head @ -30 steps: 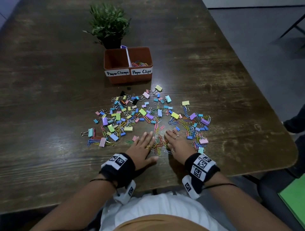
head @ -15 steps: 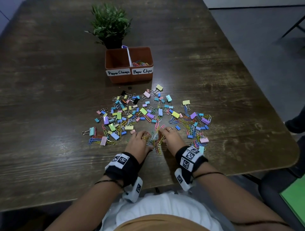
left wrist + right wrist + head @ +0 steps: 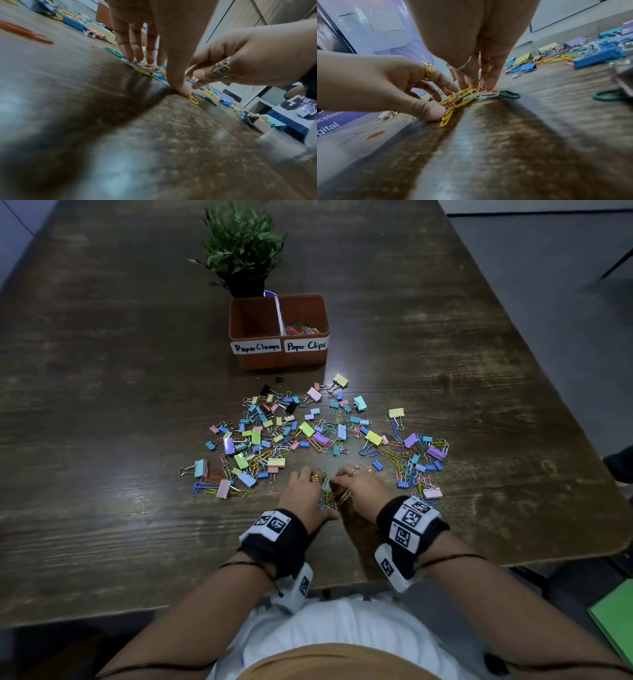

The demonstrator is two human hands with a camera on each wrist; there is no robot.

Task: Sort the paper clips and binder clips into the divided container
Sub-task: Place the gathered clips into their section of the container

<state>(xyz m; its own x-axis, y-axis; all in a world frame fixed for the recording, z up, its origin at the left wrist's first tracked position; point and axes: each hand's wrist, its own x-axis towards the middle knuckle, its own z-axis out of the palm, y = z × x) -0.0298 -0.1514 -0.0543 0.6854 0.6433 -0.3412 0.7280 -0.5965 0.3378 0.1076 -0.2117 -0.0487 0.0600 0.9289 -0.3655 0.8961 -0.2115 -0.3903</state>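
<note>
Hands: my left hand [image 3: 305,494] and right hand [image 3: 359,486] have closed inward, fingers now raking paper clips [image 3: 462,94] together at frame centre, ready for scooping.

The container [image 3: 279,361] bears white labels reading "Paper Clamps" and "Paper Clips"
</note>
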